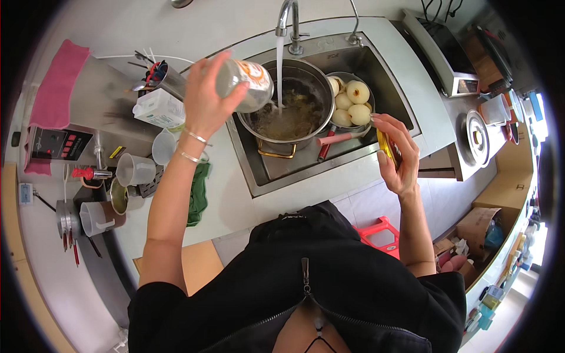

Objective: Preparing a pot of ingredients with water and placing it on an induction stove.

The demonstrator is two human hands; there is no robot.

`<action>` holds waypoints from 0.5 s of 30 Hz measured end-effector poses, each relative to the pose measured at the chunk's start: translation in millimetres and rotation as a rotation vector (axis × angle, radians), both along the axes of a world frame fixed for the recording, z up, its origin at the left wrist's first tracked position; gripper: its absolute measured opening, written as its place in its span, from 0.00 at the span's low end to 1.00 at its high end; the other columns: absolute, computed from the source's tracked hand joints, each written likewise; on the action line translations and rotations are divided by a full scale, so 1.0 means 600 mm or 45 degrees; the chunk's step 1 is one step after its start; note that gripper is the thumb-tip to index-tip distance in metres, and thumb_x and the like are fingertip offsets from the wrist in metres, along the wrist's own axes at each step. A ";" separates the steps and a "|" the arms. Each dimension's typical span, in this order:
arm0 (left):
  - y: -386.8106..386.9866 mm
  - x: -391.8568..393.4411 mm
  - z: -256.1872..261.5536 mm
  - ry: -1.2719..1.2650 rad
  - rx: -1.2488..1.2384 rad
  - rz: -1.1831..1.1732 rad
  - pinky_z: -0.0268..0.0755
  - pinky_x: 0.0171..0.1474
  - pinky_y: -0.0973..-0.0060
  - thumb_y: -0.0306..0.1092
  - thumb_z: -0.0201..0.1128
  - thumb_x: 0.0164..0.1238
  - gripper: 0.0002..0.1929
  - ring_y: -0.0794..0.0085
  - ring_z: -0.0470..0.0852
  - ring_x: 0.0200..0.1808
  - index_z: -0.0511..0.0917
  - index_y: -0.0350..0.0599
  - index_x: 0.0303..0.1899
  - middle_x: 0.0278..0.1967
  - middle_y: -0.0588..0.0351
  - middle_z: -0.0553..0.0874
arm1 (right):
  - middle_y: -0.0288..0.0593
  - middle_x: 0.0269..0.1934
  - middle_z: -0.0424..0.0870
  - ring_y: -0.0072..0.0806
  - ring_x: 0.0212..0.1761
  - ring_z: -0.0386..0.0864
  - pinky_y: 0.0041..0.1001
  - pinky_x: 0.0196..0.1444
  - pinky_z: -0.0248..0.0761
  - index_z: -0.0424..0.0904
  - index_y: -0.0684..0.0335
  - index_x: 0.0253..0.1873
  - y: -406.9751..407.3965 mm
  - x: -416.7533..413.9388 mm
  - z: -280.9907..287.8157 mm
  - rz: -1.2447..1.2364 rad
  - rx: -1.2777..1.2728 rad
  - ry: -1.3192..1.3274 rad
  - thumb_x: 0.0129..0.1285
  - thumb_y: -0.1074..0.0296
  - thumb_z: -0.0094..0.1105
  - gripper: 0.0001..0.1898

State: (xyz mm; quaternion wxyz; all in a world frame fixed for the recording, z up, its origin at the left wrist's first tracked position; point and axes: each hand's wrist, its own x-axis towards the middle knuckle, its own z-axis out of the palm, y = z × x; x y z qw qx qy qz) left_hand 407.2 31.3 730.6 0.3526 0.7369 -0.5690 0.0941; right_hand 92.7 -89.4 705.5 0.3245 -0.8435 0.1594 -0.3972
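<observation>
My left hand (207, 92) grips a clear jar (247, 84) with an orange and white label, tilted over the left rim of a large steel pot (329, 97). Liquid runs from the jar's mouth into the pot. Water streams from the faucet (289, 22) into the same pot, which holds murky water with pieces in it. My right hand (399, 154) holds a gold-coloured lid (387, 143) by the sink's front edge. Close to its fingertips, peeled onions (357, 92) fill a round strainer or bowl. A peeler-like tool with a pink handle (337, 138) lies across a red handle (325, 148).
Left of the sink (260, 189) are a white carton (160, 108), a utensil holder (170, 81), plastic measuring cups (136, 170) and a green cloth (198, 194). To the right are a digital scale (463, 84) and a round metal lid (476, 137). A red stool (379, 231) stands below.
</observation>
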 end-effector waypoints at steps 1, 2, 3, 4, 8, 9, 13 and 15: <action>0.000 0.002 -0.013 -0.031 0.019 0.007 0.62 0.53 0.67 0.43 0.64 0.49 0.28 0.57 0.70 0.50 0.70 0.47 0.54 0.45 0.47 0.71 | 0.55 0.47 0.74 0.42 0.44 0.74 0.30 0.46 0.68 0.73 0.70 0.48 -0.001 0.003 0.003 0.003 -0.009 -0.012 0.47 0.67 0.53 0.21; 0.000 0.003 -0.026 -0.061 0.039 0.015 0.64 0.51 0.66 0.43 0.65 0.48 0.28 0.57 0.70 0.49 0.70 0.49 0.54 0.45 0.46 0.71 | 0.55 0.47 0.74 0.42 0.44 0.74 0.30 0.46 0.68 0.73 0.70 0.48 0.000 0.005 0.005 0.024 -0.011 -0.008 0.47 0.67 0.53 0.21; -0.002 -0.003 -0.031 -0.076 0.068 0.008 0.65 0.49 0.65 0.44 0.65 0.47 0.28 0.56 0.70 0.48 0.71 0.51 0.53 0.45 0.46 0.71 | 0.55 0.47 0.74 0.42 0.45 0.74 0.29 0.47 0.68 0.73 0.70 0.48 0.004 -0.001 0.005 0.031 -0.004 0.011 0.47 0.67 0.53 0.21; 0.002 0.004 -0.026 -0.130 -0.033 -0.059 0.64 0.50 0.67 0.44 0.65 0.48 0.27 0.58 0.70 0.48 0.71 0.50 0.53 0.46 0.46 0.71 | 0.55 0.47 0.74 0.42 0.45 0.74 0.29 0.47 0.68 0.73 0.70 0.48 0.004 -0.001 0.004 0.021 -0.002 0.016 0.47 0.67 0.53 0.21; -0.007 0.007 0.001 0.058 -0.040 0.032 0.62 0.53 0.69 0.43 0.64 0.50 0.27 0.58 0.69 0.49 0.70 0.46 0.54 0.45 0.47 0.71 | 0.55 0.48 0.74 0.43 0.46 0.74 0.29 0.47 0.68 0.73 0.69 0.48 0.000 0.007 0.007 0.020 -0.023 0.008 0.46 0.70 0.53 0.21; -0.003 0.009 -0.002 0.062 -0.042 0.028 0.62 0.53 0.69 0.43 0.64 0.50 0.27 0.58 0.69 0.49 0.70 0.46 0.54 0.45 0.47 0.71 | 0.55 0.48 0.74 0.43 0.46 0.74 0.29 0.47 0.68 0.73 0.69 0.48 0.001 0.009 0.006 0.016 -0.025 0.012 0.46 0.70 0.53 0.21; 0.013 0.034 -0.065 0.366 -0.217 0.116 0.59 0.56 0.72 0.42 0.63 0.53 0.26 0.61 0.69 0.52 0.69 0.45 0.54 0.49 0.48 0.71 | 0.54 0.47 0.73 0.42 0.43 0.74 0.29 0.45 0.68 0.72 0.69 0.49 0.001 0.021 0.001 0.023 -0.022 0.076 0.45 0.73 0.52 0.21; 0.029 0.067 -0.139 0.975 -0.326 0.224 0.64 0.53 0.64 0.47 0.59 0.57 0.25 0.59 0.70 0.53 0.69 0.48 0.54 0.51 0.50 0.73 | 0.53 0.48 0.73 0.40 0.44 0.74 0.27 0.45 0.67 0.72 0.70 0.49 -0.003 0.027 -0.003 0.058 -0.055 0.129 0.47 0.73 0.52 0.21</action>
